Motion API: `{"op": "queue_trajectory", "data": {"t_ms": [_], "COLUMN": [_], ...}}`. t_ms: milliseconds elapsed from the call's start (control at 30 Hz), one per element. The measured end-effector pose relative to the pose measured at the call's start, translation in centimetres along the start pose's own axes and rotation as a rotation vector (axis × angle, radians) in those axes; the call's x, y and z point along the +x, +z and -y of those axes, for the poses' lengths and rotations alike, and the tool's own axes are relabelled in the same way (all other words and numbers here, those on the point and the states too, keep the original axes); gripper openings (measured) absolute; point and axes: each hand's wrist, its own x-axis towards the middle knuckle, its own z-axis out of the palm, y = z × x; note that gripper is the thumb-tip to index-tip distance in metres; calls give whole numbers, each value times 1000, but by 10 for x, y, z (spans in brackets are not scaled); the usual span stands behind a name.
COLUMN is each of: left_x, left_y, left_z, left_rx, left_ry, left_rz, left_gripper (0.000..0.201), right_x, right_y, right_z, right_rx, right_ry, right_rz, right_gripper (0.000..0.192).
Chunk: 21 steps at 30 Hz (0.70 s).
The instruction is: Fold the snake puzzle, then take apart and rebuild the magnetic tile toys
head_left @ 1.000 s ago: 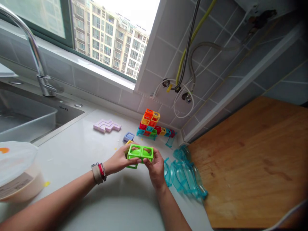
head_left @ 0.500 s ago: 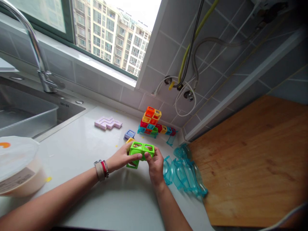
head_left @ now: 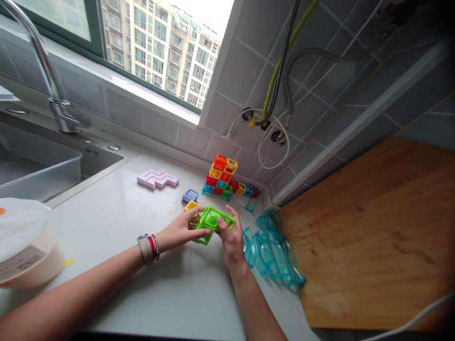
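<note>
Several joined green toy building cubes [head_left: 212,218] with open window-like sides are held above the counter between both hands. My left hand [head_left: 185,226] grips their left side, thumb across the front. My right hand [head_left: 230,237] holds the right side, its thumb pressed on the near face and the index finger raised. Just behind the left fingers lies a yellow cube [head_left: 192,205], partly covered. A blue-violet cube [head_left: 190,195] rests beyond it. Farther back stands a stepped stack of red, orange, yellow and blue cubes [head_left: 221,174], with a row of cubes [head_left: 245,190] reaching right.
Clear teal plastic track pieces [head_left: 272,253] lie right of my right hand, against a wooden board [head_left: 366,237]. Purple zigzag pieces [head_left: 157,179] lie at the back left. A round lidded tub [head_left: 26,265] and a sink [head_left: 101,163] with a faucet [head_left: 59,109] are left.
The green cubes have been turned and tilted in my hands, now showing a different face. My right index finger has lifted away. The view has shifted slightly.
</note>
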Motion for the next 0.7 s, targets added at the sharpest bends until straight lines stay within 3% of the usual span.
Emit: {"op": "queue_trajectory", "data": {"t_ms": [233, 700], "left_x": [-1, 0], "left_y": [2, 1], "left_z": [2, 1], "left_rx": [5, 0], "left_ry": [-8, -9], "left_rz": [-27, -61], "left_gripper": [80, 76], "right_x": [4, 3], "right_y": [-3, -4], "right_z": [-7, -11], "right_rx": [-8, -71], "right_ry": [-28, -72], "right_rz": [-6, -36], "right_gripper": [49, 49]}}
